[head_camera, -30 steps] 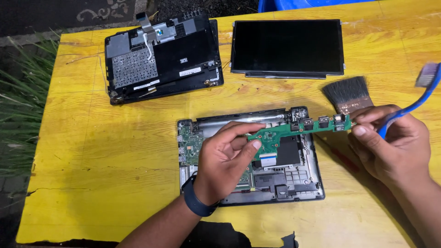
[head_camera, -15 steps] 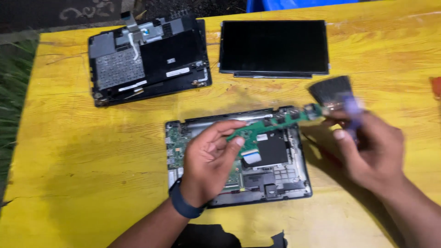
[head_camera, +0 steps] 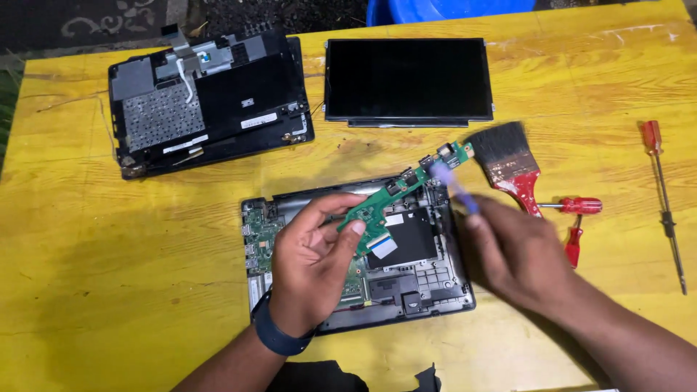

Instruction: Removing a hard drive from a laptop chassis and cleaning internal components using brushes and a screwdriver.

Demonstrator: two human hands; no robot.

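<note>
my left hand (head_camera: 308,265) pinches the lower end of a narrow green circuit board (head_camera: 396,196), thumb on top and fingers curled beneath, so the board slants up and to the right, lifted above the open laptop base (head_camera: 428,283). my right hand (head_camera: 519,254) is closed around a thin blue-handled tool (head_camera: 454,187); it is blurred, and its tip lies over the upper part of the board near the connectors, though i cannot tell if it touches. a dark band (head_camera: 279,337) sits on my left wrist.

the laptop base under my hands is a shallow black tray lying open: inside it i see a green main board along the left side, a dark rectangular plate in the middle with a white label, and empty ribbed bays toward the lower right.

just right of the tray, a wide paintbrush (head_camera: 512,163) with dark bristles and a red handle lies on the yellow table (head_camera: 109,239). near it are two small red-handled screwdrivers (head_camera: 577,218), and further right a long screwdriver (head_camera: 664,199) with a red grip.

at the far edge lie a bare black screen panel (head_camera: 406,80) and, left of it, a second black laptop shell (head_camera: 207,98) turned over, holding a grey perforated plate, silver metal parts and a white cable.
</note>
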